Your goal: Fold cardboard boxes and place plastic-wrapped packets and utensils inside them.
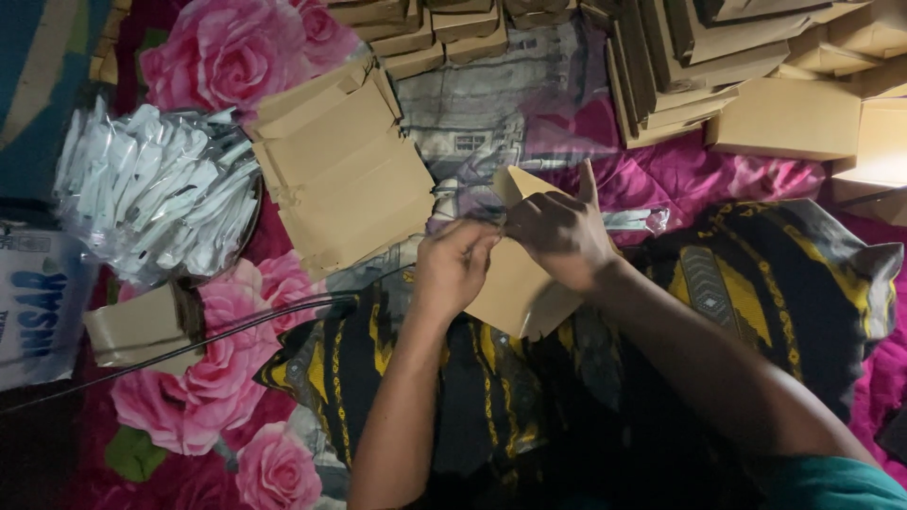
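Item 1: brown cardboard piece point(515, 283), flat and partly folded, held above the lap at the middle of the view. Its upper corner rises between the two hands; its lower edge hangs over the patterned cloth.

Item 2: left hand point(453, 266), fingers curled and pinching the cardboard's left upper edge, fingertips meeting those of the other hand.

Item 3: right hand point(559, 231), closed over the cardboard's upper right part, gripping it from above, one finger raised and pointing away from the body.

Item 4: black and yellow patterned cloth point(756, 274), draped over the lap and spreading to the right, directly beneath the cardboard.

Item 5: stack of flat unfolded cardboard blanks point(335, 170), lying on the floor covering just left of the hands.

Item 6: heap of small white items in clear plastic sleeves point(151, 189), piled at far left, beside the blanks.

Item 7: single clear-wrapped item point(635, 220), lying just right of the right hand.

Item 8: folded brown boxes point(718, 57), stacked in rows along the top and upper right, well apart from the hands.

Item 9: small folded box point(142, 329), lower left, with a thin dark cable point(246, 326) running past it.

Item 10: pink rose-print floor covering point(227, 57), under everything.

Item 11: white printed bag point(33, 302), at the left edge.
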